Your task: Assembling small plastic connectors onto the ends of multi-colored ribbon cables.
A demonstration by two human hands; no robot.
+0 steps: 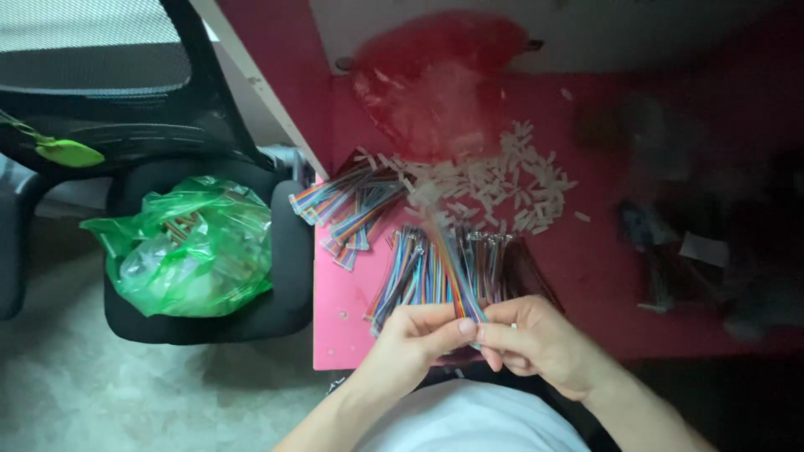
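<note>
**Fingers pinch one ribbon cable**

Fingertips [466, 328] of left hand [410, 339] and right hand [540, 343] close together on one rainbow ribbon cable [456, 268], lower centre. Green bag [188, 247] sits far left. Finished-looking bundles [347, 205] lie left of centre; white connector housings [511, 188], upper centre, remain loose.

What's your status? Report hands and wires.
Left hand and right hand both pinching one multicoloured ribbon cable. Cable bundle on pink table. Nothing blocking.

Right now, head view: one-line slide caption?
Both hands, left hand and right hand, pinch a multicoloured ribbon cable over a pink table.
</note>
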